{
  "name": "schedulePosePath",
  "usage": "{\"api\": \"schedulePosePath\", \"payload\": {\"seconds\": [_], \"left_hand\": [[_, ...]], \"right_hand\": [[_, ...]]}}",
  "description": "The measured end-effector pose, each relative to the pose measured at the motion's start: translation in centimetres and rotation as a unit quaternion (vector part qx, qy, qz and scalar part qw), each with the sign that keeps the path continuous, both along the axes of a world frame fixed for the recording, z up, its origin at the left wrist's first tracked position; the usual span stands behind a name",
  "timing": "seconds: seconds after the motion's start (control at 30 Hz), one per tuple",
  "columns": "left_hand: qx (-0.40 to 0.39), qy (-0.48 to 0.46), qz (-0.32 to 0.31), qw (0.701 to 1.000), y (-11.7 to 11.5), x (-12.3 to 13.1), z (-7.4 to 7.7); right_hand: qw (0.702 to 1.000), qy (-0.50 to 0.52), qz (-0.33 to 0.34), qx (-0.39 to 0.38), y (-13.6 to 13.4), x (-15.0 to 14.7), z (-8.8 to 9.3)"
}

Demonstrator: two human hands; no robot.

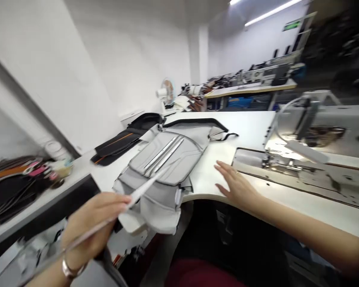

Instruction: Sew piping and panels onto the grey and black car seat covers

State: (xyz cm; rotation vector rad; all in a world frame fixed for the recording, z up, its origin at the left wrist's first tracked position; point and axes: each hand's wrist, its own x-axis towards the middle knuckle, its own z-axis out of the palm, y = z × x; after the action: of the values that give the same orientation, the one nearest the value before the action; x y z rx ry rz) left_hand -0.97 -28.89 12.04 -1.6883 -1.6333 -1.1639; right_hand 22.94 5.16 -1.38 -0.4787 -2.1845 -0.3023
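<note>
My left hand [91,223], with a bracelet at the wrist, is closed on a long, narrow pale strip [145,188]. The strip runs back over my wrist, and its far end reaches over a grey sewn fabric piece [184,159]. That piece lies on the white table with its lower part hanging past the front edge, and two silvery lengthwise bands show on it. My right hand [236,184] has its fingers spread at the table's edge, holding nothing. It is nearest to the sewing machine [326,135], whose lamp is lit. Motion blurs the left hand and strip.
Dark fabric pieces with orange lines [118,145] lie behind the grey piece. At left, a stack of dark material [14,187] sits beside small coloured items. A fan [167,92] stands at the back, near another worktable [248,91] with machines.
</note>
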Motion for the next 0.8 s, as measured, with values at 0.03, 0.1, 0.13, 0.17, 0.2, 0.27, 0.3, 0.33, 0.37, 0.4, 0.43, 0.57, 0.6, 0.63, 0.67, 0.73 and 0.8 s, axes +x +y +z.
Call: {"api": "schedulePosePath", "payload": {"seconds": [0.03,0.1,0.13,0.17,0.2,0.27,0.3,0.33,0.37,0.4,0.43,0.57,0.6,0.63,0.67,0.73,0.8], "left_hand": [[-0.045,0.088,-0.084,0.992,2.1,1.1,0.3],[-0.080,0.237,-0.229,0.941,6.7,3.3,1.0],[-0.083,0.292,-0.282,0.910,9.0,4.4,1.2],[-0.081,0.336,-0.326,0.880,11.3,5.5,1.4],[-0.086,0.370,-0.360,0.852,13.5,6.4,1.6],[-0.126,0.415,-0.396,0.810,17.8,7.5,1.8],[-0.157,0.424,-0.388,0.803,20.2,7.6,1.9],[-0.192,0.424,-0.360,0.809,22.6,7.5,1.8],[-0.231,0.418,-0.309,0.822,25.2,7.2,1.7],[-0.270,0.408,-0.236,0.840,28.0,6.9,1.5],[-0.308,0.396,-0.151,0.852,30.8,6.6,1.2],[-0.465,0.324,0.125,0.814,39.6,5.8,0.0],[-0.495,0.307,0.144,0.800,40.9,5.5,0.1],[-0.518,0.296,0.146,0.789,41.8,5.1,0.6],[-0.534,0.287,0.137,0.783,42.3,4.6,1.4],[-0.545,0.260,0.117,0.788,42.5,3.7,3.4],[-0.528,0.233,0.096,0.811,42.2,3.2,5.3]], "right_hand": [[0.999,0.014,0.019,0.043,-1.3,0.4,0.9],[0.991,0.022,0.055,0.120,-3.6,1.2,2.9],[0.988,0.008,0.069,0.140,-4.2,1.6,3.9],[0.987,-0.025,0.072,0.143,-4.6,1.9,4.8],[0.986,-0.067,0.071,0.133,-4.5,2.2,5.6],[0.984,-0.156,0.050,0.075,-3.6,2.5,6.4],[0.979,-0.193,0.039,0.047,-2.9,2.5,6.4],[0.974,-0.222,0.030,0.026,-2.0,2.4,6.2],[0.969,-0.246,0.025,0.012,-1.1,2.2,5.8],[0.964,-0.266,0.022,0.004,-0.3,1.8,5.1],[0.959,-0.284,0.022,-0.002,0.5,1.3,4.4],[0.958,-0.281,0.044,-0.028,2.4,-1.5,1.4],[0.965,-0.257,0.049,-0.036,2.5,-2.3,0.9],[0.971,-0.229,0.051,-0.046,2.4,-3.1,0.6],[0.976,-0.202,0.053,-0.057,2.3,-4.0,0.4],[0.980,-0.170,0.067,-0.074,1.8,-6.2,0.7],[0.970,-0.201,0.118,-0.070,1.3,-9.0,1.3]]}}
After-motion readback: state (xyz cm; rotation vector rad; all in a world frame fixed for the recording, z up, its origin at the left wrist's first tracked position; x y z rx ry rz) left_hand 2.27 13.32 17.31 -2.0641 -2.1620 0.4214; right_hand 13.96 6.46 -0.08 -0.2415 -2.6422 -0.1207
